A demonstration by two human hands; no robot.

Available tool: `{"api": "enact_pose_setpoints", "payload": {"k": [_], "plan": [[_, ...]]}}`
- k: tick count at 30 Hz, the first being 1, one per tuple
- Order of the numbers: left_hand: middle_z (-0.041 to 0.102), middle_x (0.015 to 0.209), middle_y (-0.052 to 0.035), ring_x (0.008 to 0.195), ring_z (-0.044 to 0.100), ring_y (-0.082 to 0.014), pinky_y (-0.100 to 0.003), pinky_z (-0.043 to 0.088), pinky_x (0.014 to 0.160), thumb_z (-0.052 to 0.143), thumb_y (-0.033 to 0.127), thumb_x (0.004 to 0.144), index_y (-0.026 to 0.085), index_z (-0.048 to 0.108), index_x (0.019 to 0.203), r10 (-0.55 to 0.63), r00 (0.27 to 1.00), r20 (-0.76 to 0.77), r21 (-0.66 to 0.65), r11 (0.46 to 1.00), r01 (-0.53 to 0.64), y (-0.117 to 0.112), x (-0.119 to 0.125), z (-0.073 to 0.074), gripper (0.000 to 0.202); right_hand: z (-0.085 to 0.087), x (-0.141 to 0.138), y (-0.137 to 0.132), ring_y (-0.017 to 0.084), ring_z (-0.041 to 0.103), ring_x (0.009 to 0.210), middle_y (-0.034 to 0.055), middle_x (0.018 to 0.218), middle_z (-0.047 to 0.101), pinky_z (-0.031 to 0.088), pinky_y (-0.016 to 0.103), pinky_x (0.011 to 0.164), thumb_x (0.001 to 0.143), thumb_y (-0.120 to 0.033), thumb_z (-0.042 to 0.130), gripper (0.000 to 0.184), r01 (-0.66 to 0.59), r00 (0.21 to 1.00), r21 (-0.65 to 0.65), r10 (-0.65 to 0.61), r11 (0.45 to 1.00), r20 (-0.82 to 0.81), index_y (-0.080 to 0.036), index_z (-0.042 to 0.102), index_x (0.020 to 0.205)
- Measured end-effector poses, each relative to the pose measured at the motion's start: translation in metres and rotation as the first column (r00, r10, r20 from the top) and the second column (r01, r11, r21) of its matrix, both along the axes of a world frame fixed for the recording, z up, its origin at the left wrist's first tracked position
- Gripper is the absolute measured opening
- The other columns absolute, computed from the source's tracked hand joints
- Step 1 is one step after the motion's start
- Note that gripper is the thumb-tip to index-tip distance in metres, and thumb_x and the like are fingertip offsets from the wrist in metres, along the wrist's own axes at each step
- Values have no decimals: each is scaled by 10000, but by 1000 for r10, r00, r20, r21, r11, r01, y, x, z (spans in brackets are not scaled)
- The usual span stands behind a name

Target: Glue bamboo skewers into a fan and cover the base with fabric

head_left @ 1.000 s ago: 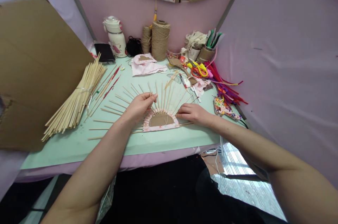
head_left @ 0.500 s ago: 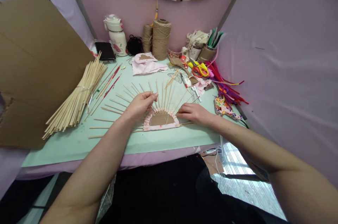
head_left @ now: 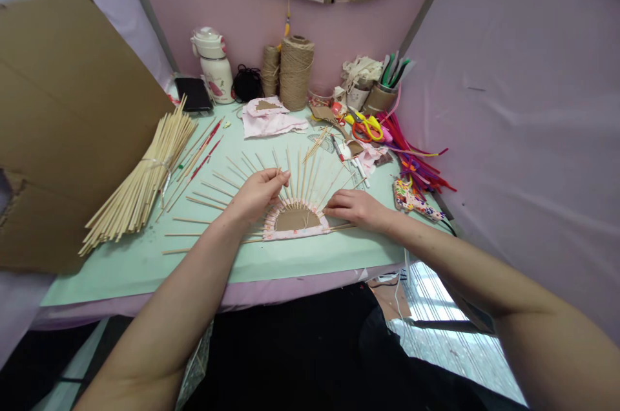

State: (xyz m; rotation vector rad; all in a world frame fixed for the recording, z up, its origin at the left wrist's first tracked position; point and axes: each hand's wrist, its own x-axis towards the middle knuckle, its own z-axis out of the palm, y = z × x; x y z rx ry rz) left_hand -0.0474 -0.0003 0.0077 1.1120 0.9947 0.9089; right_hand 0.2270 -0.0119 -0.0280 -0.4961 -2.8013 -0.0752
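- The work in hand appears to be the seating of one stick (head_left: 278, 173) into the fan of sticks (head_left: 304, 172) that is spread around a half-round cardboard piece (head_left: 296, 219).
- The left hand (head_left: 256, 194) is curled nearly closed; the stick is pinched between thumb and forefinger at the far-left part of the arc, close to the rim.
- The right hand (head_left: 356, 209) is laid palm-down with the fingers loosely bent. Its fingertips are rested on the right end of the half-round cardboard piece, and nothing is seen gripped in it. The piece is judged to be steadied in this way.
- A further move on the stick would, by judgement, call for a light, straight push along its own line. Firm pressure from the right hand would be needed so that the neighbouring sticks are not knocked askew.
- The half-round cardboard piece is found near the front middle of the green table (head_left: 145, 262), between the two hands. It is brown and lies flat. A pale patterned fabric edge is seen along its curve, and its straight side is turned to the near edge.
- The fan of sticks is seen radiating left, far and right, thin and pale, with uneven gaps on the left.
- A tied bundle of sticks (head_left: 140, 185) is seen well apart to the left, and a twine spool (head_left: 295, 72) at the far side.
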Motion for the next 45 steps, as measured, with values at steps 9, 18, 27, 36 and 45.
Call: {"api": "enact_pose_setpoints", "payload": {"k": [9, 18, 27, 36, 45], "plan": [[281, 456, 90, 405, 227, -44, -174, 213, 416, 636, 334, 843, 158, 526, 637, 9, 999, -31, 13, 1000, -8, 0, 0, 1, 293, 5, 2, -4, 207, 597, 947, 123, 1037, 682, 518, 342, 774, 996, -176, 401, 279, 53, 998, -25, -54, 998, -13, -159, 628, 1156], [277, 462, 94, 398, 232, -44, -182, 196, 410, 644, 359, 832, 164, 520, 645, -2, 999, -39, 3, 1000, 2, -1, 1, 2, 298, 13, 10, 3, 208, 604, 938, 121, 1017, 688, 504, 358, 768, 999, -158, 359, 310, 115, 989, 17, -113, 993, -95, -178, 638, 1131], [282, 463, 97, 400, 248, -50, -190, 214, 420, 667, 436, 789, 170, 528, 659, -1, 997, -71, 24, 1000, 3, 0, -2, -1, 328, 30, 15, 88, 220, 593, 908, 113, 958, 684, 449, 330, 770, 977, -212, 452, 247, 428, 899, 47, -419, 903, -130, -174, 696, 976], [280, 465, 101, 406, 248, -57, -195, 226, 430, 680, 511, 750, 175, 533, 669, -2, 998, -69, 46, 999, 5, 2, -2, -4, 375, 32, -12, 180, 192, 551, 868, 113, 902, 673, 318, 278, 654, 949, -171, 513, 212, 401, 853, 166, -433, 901, 290, -141, 709, 875], [293, 456, 98, 382, 282, -60, -195, 218, 421, 653, 457, 788, 178, 536, 668, 7, 996, -90, 25, 1000, -4, 1, -2, 0, 326, 38, -16, 195, 211, 534, 900, 126, 919, 672, 321, 290, 640, 951, -142, 487, 195, 292, 821, 198, -352, 936, 450, -134, 674, 895]]}}
